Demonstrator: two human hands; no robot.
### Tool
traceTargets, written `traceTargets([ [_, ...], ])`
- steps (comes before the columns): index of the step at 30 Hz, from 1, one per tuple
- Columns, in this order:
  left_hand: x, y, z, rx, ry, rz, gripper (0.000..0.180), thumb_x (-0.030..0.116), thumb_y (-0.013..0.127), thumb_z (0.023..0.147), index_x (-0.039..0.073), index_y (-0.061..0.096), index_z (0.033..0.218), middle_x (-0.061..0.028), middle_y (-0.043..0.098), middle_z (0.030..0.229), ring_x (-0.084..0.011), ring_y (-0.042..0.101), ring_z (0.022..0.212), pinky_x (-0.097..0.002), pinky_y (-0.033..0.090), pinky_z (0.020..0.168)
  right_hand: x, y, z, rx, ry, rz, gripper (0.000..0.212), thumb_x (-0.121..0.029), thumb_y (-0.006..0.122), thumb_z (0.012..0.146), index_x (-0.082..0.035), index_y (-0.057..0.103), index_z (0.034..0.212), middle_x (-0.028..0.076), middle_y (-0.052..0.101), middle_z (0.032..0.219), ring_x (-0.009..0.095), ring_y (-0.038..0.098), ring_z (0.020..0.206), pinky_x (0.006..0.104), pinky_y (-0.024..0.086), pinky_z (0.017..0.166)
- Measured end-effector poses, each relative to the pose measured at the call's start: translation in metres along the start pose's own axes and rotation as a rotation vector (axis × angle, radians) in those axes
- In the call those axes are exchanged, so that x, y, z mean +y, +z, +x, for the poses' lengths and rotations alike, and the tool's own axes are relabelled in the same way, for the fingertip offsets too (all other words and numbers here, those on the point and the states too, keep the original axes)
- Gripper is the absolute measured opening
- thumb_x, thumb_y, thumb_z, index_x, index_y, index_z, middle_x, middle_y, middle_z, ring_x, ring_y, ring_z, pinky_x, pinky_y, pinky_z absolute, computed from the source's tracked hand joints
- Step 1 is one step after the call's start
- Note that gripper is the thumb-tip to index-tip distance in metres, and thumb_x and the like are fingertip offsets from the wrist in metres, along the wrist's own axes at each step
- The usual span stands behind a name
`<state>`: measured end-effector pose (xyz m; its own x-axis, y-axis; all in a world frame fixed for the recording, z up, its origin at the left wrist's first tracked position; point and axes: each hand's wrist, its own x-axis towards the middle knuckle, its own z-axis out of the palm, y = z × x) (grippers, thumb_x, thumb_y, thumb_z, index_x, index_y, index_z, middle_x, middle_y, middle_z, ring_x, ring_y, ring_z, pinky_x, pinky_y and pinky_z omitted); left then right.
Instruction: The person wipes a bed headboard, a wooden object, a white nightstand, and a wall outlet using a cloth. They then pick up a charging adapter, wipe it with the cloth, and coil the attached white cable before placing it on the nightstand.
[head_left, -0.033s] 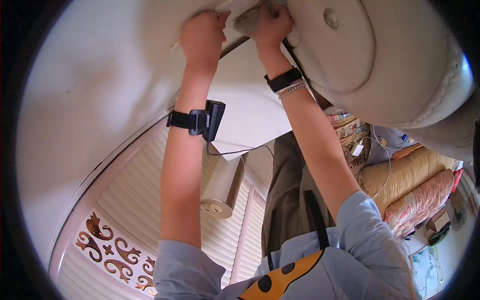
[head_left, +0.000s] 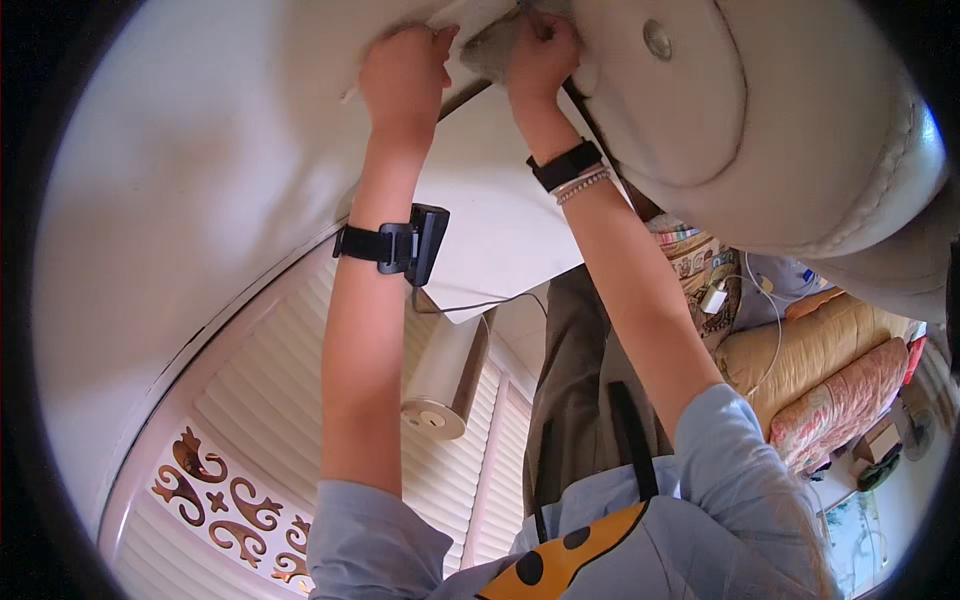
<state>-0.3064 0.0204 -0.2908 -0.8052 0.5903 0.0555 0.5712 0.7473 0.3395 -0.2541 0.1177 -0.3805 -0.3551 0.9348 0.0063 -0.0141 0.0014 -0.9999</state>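
Both my hands are raised at the top of the view, against a white surface [head_left: 230,110]. My left hand [head_left: 405,78] is closed with its fingers curled in, beside a pale strip near the upper edge. What it holds, if anything, is hidden. My right hand [head_left: 543,58] is closed too, its fingers pinched round something thin and dark that I cannot make out. Next to that hand is a grey, fuzzy, cloth-like patch [head_left: 484,48], partly hidden by the fingers. A cream padded backrest [head_left: 660,110] with a round button is close to the right of my right hand.
A white panel [head_left: 500,200] lies beyond my wrists. A black device [head_left: 428,245] is strapped to my left wrist, with a cable trailing from it. Lower left are a cutout-patterned panel [head_left: 235,500] and a pale cylinder [head_left: 440,390]. Cushions [head_left: 840,400] and a white cable are at the right.
My right hand has shifted very slightly down and left, along with its pinch. My left hand has stayed almost where it was.
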Motion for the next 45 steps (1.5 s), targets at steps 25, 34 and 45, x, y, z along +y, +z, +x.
traceTargets([
  [25,0.002,-0.006,0.003,-0.082,0.026,-0.012,0.037,0.032,0.051,0.087,0.006,0.061,0.063,-0.0063,0.058,0.052,-0.0241,0.059,0.052,-0.0356,0.045,0.056,-0.01,0.012,-0.048,-0.054,0.262,-0.069,0.019,-0.016,0.068,0.073,0.001,0.062,0.077,0.015,0.065,0.075,0.024,0.063,0.069,0.0335,0.049,0.065],
  [34,-0.009,0.001,0.001,0.051,0.198,0.144,0.041,0.03,0.044,0.09,0.007,0.062,0.062,-0.0079,0.06,0.054,-0.0281,0.062,0.059,-0.0392,0.049,0.059,-0.034,0.01,-0.035,-0.022,0.004,-0.047,0.016,-0.011,0.068,0.072,0.0,0.06,0.08,0.014,0.063,0.077,0.026,0.062,0.075,0.0358,0.048,0.07],
  [45,-0.001,-0.002,0.001,-0.053,0.079,0.17,0.044,0.035,0.044,0.092,0.007,0.062,0.064,-0.0051,0.058,0.049,-0.0247,0.062,0.053,-0.0357,0.049,0.056,0.005,0.017,-0.055,-0.099,0.172,0.032,0.022,-0.018,0.072,0.072,0.0,0.064,0.081,0.012,0.066,0.075,0.019,0.063,0.07,0.029,0.048,0.065],
])
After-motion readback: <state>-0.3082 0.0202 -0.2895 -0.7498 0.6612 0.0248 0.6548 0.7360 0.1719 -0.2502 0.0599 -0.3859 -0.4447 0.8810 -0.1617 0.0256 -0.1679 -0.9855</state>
